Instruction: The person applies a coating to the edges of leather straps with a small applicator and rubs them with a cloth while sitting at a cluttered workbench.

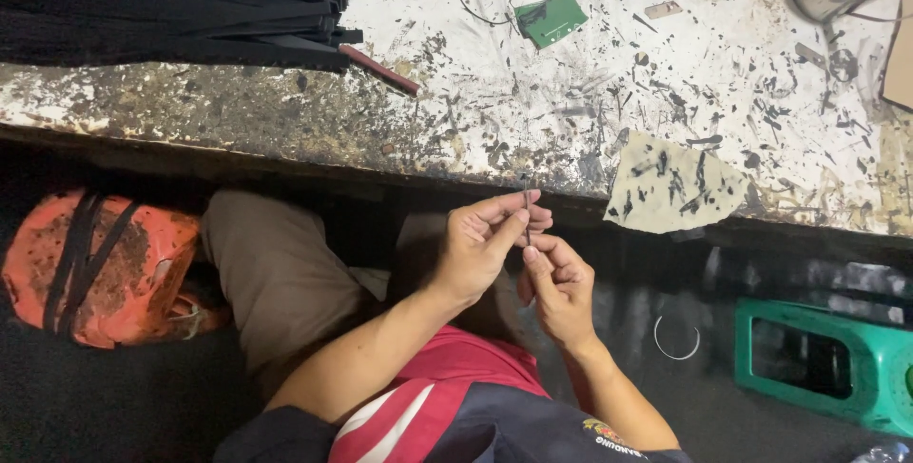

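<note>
Workspace: long workbench (533, 111), whitish top heavily spotted with dark glue and scraps, front edge worn and dark; dim floor below.

Item 1: thin dark strip, short and narrow (526, 208), material not clear. Held upright in front of the bench edge, long axis near vertical, upper end rising just above the fingertips.

Item 2: left hand (480, 244). Thumb and forefinger closed on the upper part of the strip, pinching from the left side.

Item 3: right hand (559, 284). Just below and to the right of the left hand, fingers curled, thumb and forefinger closed at the lower end of the strip. Both hands touching or nearly so; strip between them, equally near to each.

Item 4: stack of flat black strips (171, 7), far left on the bench, well apart from the hands.

Item 5: slim dark red stick (380, 70), lying beside the stack.

Item 6: small green card (552, 16), on the bench beyond the hands.

Item 7: pale stained sheet, irregular in shape (670, 183), overhanging the bench edge, near the right hand.

Item 8: orange bag with black straps (95, 268), on the floor at left.

Item 9: green plastic stool (827, 363), at right; thin wire ring (676, 337) beside it.

Nothing between hands and bench edge.
</note>
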